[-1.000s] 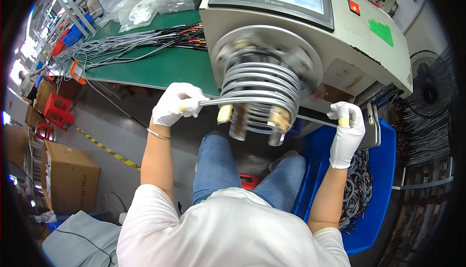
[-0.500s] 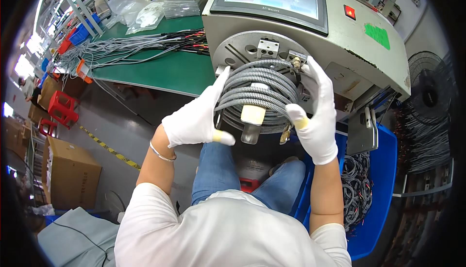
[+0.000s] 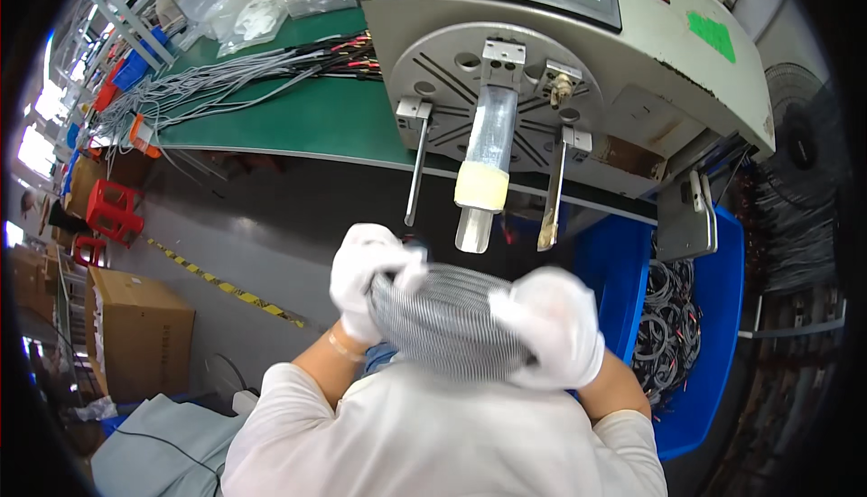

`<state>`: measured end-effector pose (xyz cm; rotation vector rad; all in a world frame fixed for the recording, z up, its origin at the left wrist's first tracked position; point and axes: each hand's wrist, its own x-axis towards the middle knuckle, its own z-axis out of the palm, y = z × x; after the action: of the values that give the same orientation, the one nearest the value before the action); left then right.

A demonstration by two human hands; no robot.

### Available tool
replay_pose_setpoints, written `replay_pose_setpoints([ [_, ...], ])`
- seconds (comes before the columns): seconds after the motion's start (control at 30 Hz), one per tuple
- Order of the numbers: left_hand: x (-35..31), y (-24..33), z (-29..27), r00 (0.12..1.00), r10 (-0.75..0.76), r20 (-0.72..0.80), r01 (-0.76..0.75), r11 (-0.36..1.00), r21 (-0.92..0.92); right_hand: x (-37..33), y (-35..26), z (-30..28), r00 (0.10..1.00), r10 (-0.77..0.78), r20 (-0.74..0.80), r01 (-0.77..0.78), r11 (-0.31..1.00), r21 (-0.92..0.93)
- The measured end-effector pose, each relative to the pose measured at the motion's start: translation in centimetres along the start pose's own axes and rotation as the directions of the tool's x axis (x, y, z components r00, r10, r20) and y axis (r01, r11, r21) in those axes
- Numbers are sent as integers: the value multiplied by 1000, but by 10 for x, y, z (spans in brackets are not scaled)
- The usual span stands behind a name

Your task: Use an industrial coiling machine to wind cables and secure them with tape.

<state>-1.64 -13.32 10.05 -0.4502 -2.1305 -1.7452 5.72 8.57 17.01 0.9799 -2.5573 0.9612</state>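
Observation:
Close to my body I hold a coil of grey braided cable (image 3: 447,321), blurred by motion. My left hand (image 3: 368,276), in a white glove, is closed round its left end. The gloved right hand (image 3: 555,330) grips the right end, its fingers smeared. Beyond the coil stands the winding machine's round slotted plate (image 3: 442,64), apart from it. From the plate stick out a metal post with a yellow band (image 3: 482,185) in the middle, a thin left rod (image 3: 418,167) and a flat right rod (image 3: 553,192); no cable is round them.
A green bench (image 3: 271,127) at left carries bundled grey cables (image 3: 226,91) and plastic bags (image 3: 253,18). On the right, a blue bin (image 3: 713,353) holds coiled cables (image 3: 668,325). A cardboard box (image 3: 144,334) and red stools (image 3: 115,211) stand on the floor at left.
The cable coil has come off the machine's posts and moved down toward my body, both hands gripping it. The posts are now bare. My view has shifted slightly.

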Motion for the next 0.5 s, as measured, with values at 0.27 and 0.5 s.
replay_pose_setpoints([
  [0.27, -10, 22, 31, 606, -60, 793, 47, 998, 40, -33, 25, 22, 962, 212, -172, -232, 966, -110],
  [0.5, 0, 8, 81, 512, -103, 853, 1, 993, 120, -62, 13, 6, 463, 770, 439, -814, 175, 553],
])
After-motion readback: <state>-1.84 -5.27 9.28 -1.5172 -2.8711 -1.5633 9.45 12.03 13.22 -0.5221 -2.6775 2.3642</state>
